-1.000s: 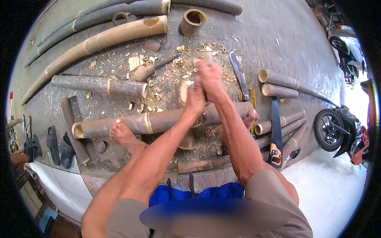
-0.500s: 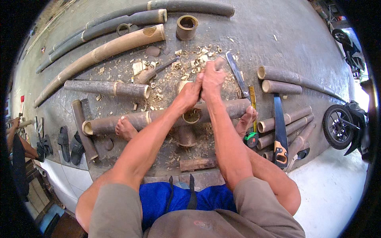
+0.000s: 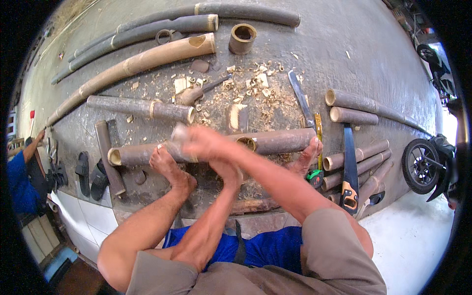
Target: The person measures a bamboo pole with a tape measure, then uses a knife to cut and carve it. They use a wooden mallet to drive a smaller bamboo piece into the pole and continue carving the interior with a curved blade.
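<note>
A bamboo tube [image 3: 282, 141] lies crosswise before me, with a round hole near its middle and my bare feet [image 3: 164, 164] against it. Behind the hole, a short bamboo piece [image 3: 238, 119] shows a pale cut face. My right hand [image 3: 204, 142], smeared by motion, reaches across to the left above the tube. It is closed around something with a pale, rounded end; its kind is unclear. Under the right forearm, my left hand [image 3: 227, 171] is by the tube's near side, its fingers mostly hidden. A tool with a wooden handle [image 3: 191, 96] and dark blade lies beyond the tube.
Wood chips [image 3: 260, 83] litter the floor around a long knife [image 3: 301, 98]. A handsaw [image 3: 350, 167], green tape measure [image 3: 314, 178] and several bamboo lengths [image 3: 361, 150] lie right. Longer bamboo poles [image 3: 147, 61] stretch at the far left. A co-worker [image 3: 24, 172] is at the left edge.
My hands, together beyond the tube before, have come apart. The right has swung left and nearer; the left has drawn back beneath it. The view has shifted slightly, and the co-worker shows more.
</note>
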`<state>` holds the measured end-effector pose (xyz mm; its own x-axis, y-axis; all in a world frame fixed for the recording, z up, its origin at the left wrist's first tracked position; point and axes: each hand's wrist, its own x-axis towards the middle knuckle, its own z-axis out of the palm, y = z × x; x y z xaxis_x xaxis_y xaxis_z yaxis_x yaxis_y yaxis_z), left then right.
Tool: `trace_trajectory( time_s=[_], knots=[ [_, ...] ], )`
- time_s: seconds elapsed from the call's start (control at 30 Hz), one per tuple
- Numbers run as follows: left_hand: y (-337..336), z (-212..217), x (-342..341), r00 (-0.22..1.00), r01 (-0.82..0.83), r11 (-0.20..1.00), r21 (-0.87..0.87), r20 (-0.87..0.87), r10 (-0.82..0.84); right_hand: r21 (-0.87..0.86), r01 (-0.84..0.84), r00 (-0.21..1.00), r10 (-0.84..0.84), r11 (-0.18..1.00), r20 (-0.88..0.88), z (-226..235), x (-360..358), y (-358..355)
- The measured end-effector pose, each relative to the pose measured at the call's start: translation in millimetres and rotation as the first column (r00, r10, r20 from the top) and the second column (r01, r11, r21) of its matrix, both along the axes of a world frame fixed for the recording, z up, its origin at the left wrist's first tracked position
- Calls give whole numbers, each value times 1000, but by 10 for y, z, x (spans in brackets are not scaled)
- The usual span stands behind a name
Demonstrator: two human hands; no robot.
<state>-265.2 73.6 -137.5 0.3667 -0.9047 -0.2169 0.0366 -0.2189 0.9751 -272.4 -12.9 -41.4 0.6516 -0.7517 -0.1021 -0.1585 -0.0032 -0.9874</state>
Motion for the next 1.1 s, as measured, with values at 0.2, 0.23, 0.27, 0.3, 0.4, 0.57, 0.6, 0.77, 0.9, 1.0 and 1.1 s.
trace_trajectory(
  time_s=[0.2, 0.23, 0.27, 0.3, 0.4, 0.57, 0.6, 0.77, 0.9, 1.0, 1.1],
  knots=[
    [-664, 393, 29, 902, 400, 887, 232, -268, -337, 406, 516, 842, -533, 754, -80, -318, -693, -821],
    [-745, 444, 27, 893, 396, 901, 179, -306, -331, 413, 504, 848, -524, 759, -72, -366, -670, -898],
    [-777, 480, 1, 904, 322, 922, 216, -361, -231, 366, 402, 911, -408, 839, -66, -408, -585, -945],
    [-768, 502, -31, 904, 217, 956, 196, -409, -121, 383, 314, 949, -280, 869, -143, -433, -499, -964],
    [-760, 441, -102, 869, -15, 984, 177, -485, 100, 388, 156, 973, -75, 908, -218, -460, -308, -998],
    [-793, 250, -158, 907, 227, 924, 309, -412, -85, 531, 414, 910, -332, 739, -247, -550, -588, -982],
    [-792, 241, -170, 902, 279, 929, 245, -398, -166, 529, 470, 878, -434, 706, -201, -573, -688, -943],
    [-841, 217, -278, 733, 666, 733, 139, -305, -608, 595, 671, 605, -791, 442, -94, -518, -1219, -612],
    [-799, 194, -423, 303, 946, 269, 183, -193, -933, 608, 773, 214, -977, 182, 20, -284, -1522, 41],
    [-692, 277, -506, 88, 996, 88, -20, 29, -996, 690, 682, -259, -962, -244, -83, -179, -1573, 501],
    [-792, 389, -484, 316, 949, 312, -54, 103, -943, 671, 741, -119, -987, -18, 105, -309, -1511, 407]
  ],
)
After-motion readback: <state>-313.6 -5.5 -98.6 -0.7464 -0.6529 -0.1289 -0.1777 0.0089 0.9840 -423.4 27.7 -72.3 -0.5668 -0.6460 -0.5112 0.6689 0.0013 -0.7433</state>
